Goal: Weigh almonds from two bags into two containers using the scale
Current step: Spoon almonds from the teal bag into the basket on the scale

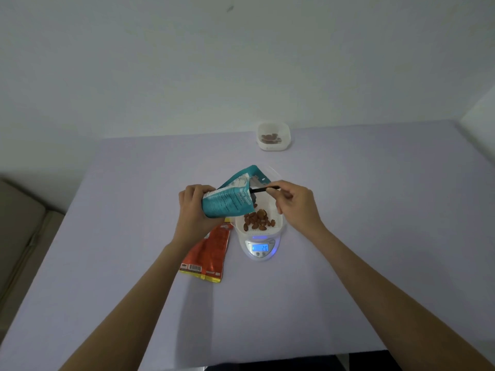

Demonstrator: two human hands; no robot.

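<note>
A pale lilac tabletop stands against white walls, with a beige sofa past its left edge. Mid-table, the scale reads 26 and carries a white container holding almonds. The left hand grips a teal bag tilted over that container. The right hand pinches a black spoon reaching into the bag's mouth. An orange bag lies flat just left of the scale. A second container with almonds sits near the far edge.
</note>
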